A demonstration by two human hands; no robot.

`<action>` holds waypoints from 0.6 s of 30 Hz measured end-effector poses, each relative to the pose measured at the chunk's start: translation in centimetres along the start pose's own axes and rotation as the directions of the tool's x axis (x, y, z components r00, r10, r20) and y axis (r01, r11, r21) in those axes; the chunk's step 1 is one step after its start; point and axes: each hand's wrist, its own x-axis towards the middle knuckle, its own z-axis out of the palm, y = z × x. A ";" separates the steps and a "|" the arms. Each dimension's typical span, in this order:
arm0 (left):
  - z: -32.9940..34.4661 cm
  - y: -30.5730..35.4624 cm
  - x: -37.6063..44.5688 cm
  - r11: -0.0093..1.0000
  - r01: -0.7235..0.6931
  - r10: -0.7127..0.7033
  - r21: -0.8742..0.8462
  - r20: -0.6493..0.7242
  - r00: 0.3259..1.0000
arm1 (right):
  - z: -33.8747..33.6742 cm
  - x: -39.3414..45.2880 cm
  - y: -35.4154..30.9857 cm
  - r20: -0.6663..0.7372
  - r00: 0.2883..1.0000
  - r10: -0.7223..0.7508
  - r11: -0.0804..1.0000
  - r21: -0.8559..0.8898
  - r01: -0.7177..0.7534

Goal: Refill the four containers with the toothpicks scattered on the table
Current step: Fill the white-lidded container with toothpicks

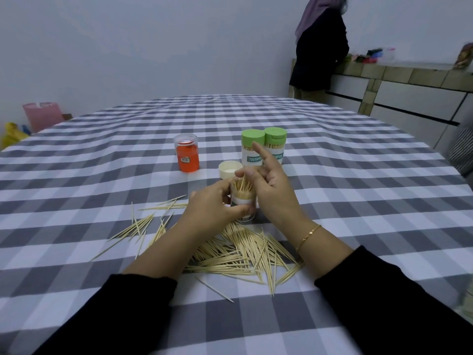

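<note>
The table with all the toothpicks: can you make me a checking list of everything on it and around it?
Surface: checked tablecloth, wrinkled.
Job's things: open container, partly filled; two green-lidded containers, shut, full; orange container, shut; loose toothpicks scattered near the front edge.
Clutter: white cap, off, beside the open container.
Grippers: left hand grips the open container; right hand pinches toothpicks into its mouth.
Cables: nothing seen.
Surroundings: a person standing at a tiled counter; pink bag on the floor.
</note>
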 end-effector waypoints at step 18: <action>-0.1 -0.2 0.1 0.999 0.020 -0.020 0.026 0.007 1.000 | -0.8 -0.1 -0.8 0.149 0.971 0.189 0.981 -0.075 -0.179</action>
